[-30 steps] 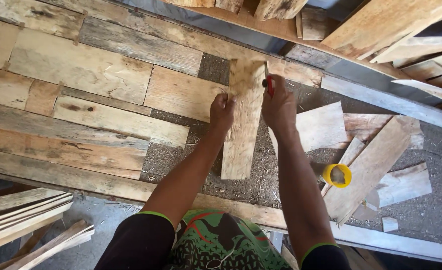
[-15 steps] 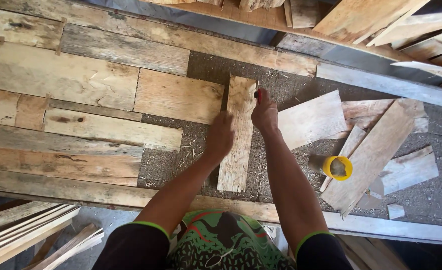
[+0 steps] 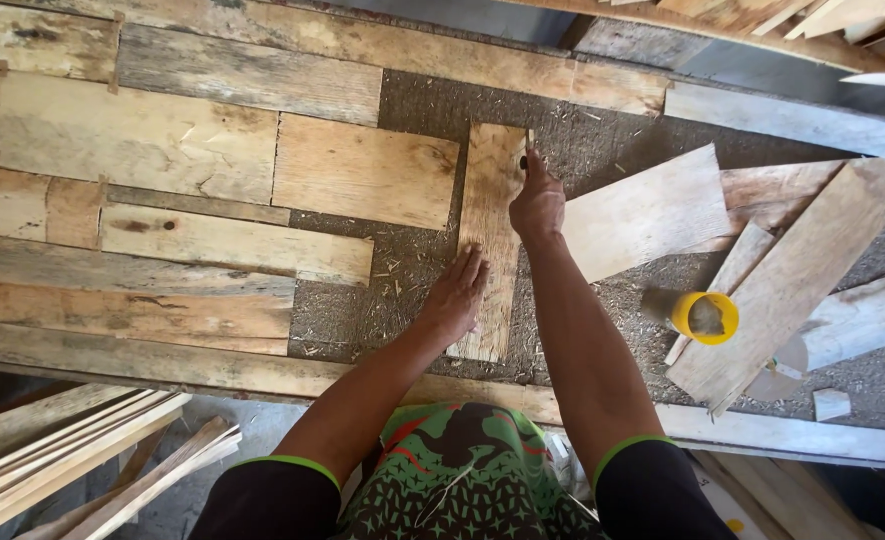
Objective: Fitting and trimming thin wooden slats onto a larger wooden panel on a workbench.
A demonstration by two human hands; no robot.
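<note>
The right hand (image 3: 536,205) closes around something small and dark at the top right corner of the upright plank (image 3: 489,235); only a stub shows above the knuckles, so it may be a pencil or a nail, and the view does not settle which. The fingers curl tight, pinching that stub against the plank's edge. The left hand (image 3: 457,295) lies flat with fingers spread, pressing on the lower left part of the same plank and holding nothing.

The plank lies lengthwise away from the person on a rough, gritty board (image 3: 602,140), its top end near the long border strip (image 3: 412,60), its bottom end just short of the near rail (image 3: 262,375). Left of the plank, a squarish panel (image 3: 362,170) lies just beside it, with a narrow gap between. Further left, several fitted boards run to the frame's left edge, where they are cut off; their exact count is hard to read because the joints blend.

Right of the plank, one wide loose piece (image 3: 647,215) lies near the right wrist. Beyond it sits one yellow cup (image 3: 704,316), its contents unclear, leaning against one long slanted board (image 3: 792,275). Below the near rail at the left, a bundle of thin slats (image 3: 72,460) is partly out of frame.
</note>
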